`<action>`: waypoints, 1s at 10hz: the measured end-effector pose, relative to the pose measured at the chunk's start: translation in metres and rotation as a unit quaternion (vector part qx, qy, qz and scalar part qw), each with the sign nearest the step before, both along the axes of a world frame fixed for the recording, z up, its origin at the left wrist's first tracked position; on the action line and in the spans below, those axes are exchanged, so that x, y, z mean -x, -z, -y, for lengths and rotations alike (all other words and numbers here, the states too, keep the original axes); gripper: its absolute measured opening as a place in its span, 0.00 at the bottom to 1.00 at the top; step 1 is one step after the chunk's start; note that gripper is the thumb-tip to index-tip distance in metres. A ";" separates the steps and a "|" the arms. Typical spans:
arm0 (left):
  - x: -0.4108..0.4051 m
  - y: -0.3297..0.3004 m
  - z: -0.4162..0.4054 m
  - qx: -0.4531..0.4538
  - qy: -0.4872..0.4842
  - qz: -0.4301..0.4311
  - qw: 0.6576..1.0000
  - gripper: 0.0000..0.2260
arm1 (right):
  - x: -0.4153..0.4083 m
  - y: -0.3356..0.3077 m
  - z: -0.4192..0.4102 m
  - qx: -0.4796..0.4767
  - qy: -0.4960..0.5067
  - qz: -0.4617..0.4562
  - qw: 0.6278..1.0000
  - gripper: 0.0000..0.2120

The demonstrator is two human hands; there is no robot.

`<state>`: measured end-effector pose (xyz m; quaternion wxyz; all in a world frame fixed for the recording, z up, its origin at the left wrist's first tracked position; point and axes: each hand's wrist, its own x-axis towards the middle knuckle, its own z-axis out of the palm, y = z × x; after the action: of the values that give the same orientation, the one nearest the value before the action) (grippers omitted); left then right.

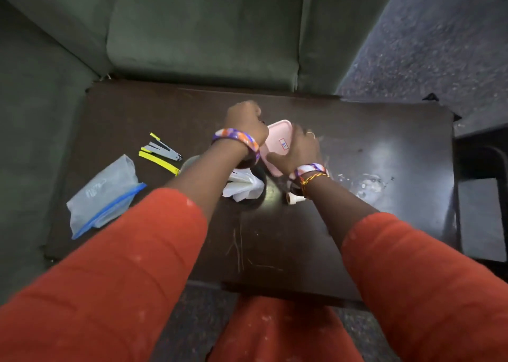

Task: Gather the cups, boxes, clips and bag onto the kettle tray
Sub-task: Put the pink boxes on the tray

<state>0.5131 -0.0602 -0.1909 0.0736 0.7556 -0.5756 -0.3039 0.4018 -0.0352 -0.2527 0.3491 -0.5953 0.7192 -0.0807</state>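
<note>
A: Report the condition of each hand.

B: The right hand is lying on the pink box near the middle of the table. Its fingers are spreading flat over the lid and the thumb is hooking round the box's near edge, so it is grasping the box. The left hand is sitting just beside the box on its left, clenched into a fist; whether anything is inside that fist, I cannot tell.

A: Locate the remaining items.

B: The zip bag, clear with a blue seal strip, is lying near the table's left edge, well apart from both hands. The clips, yellow and grey, are resting between the bag and the left forearm, toward the far left part of the table. A crumpled white tissue is sitting in a dark round holder under the left forearm. A small pale cylindrical item is lying just beside the right wrist; its identity is unclear. A blurred clear object is showing toward the table's right edge.

A: Surroundings?

B: A green sofa is standing against the table's far edge. Orange sleeves are covering both arms.
</note>
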 end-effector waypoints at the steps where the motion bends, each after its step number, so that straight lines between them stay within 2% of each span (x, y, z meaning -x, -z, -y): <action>1: -0.007 0.024 0.024 -0.119 0.042 0.049 0.991 0.18 | -0.010 0.015 0.004 -0.017 -0.026 -0.007 0.999 0.37; 2: -0.006 0.041 0.038 -0.199 0.078 0.058 0.975 0.27 | -0.011 0.020 0.008 -0.010 -0.029 0.014 0.999 0.38; 3: -0.005 0.051 0.043 -0.261 0.113 0.075 0.956 0.28 | -0.002 0.026 0.005 -0.028 0.005 0.025 0.999 0.41; 4: -0.003 0.058 0.042 -0.339 0.021 -0.070 0.938 0.23 | 0.007 0.033 -0.005 -0.067 0.190 0.169 0.965 0.42; 5: 0.001 0.063 0.044 -0.342 -0.028 -0.160 0.925 0.19 | 0.009 0.038 -0.007 -0.105 0.348 0.346 0.865 0.36; 6: 0.007 0.057 0.052 -0.311 0.036 -0.102 0.944 0.18 | 0.018 0.028 -0.005 -0.122 0.383 0.359 0.842 0.32; 7: 0.025 0.035 0.059 -0.255 0.083 -0.091 0.959 0.20 | 0.044 0.005 -0.001 -0.104 0.423 0.378 0.817 0.30; 8: 0.069 0.000 0.058 -0.209 0.095 -0.203 0.952 0.17 | 0.092 -0.036 -0.003 -0.113 0.428 0.404 0.800 0.15; 9: 0.116 -0.033 0.051 -0.214 0.060 -0.366 0.903 0.06 | 0.142 -0.093 -0.012 -0.070 0.439 0.442 0.779 0.09; 10: 0.167 -0.076 0.040 -0.188 0.068 -0.433 0.879 0.08 | 0.183 -0.152 -0.027 -0.009 0.482 0.458 0.747 0.09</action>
<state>0.3457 -0.0999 -0.1152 0.1515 0.5072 -0.4679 -0.7078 0.2187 -0.0082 -0.1011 0.5567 -0.0578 0.6646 -0.4950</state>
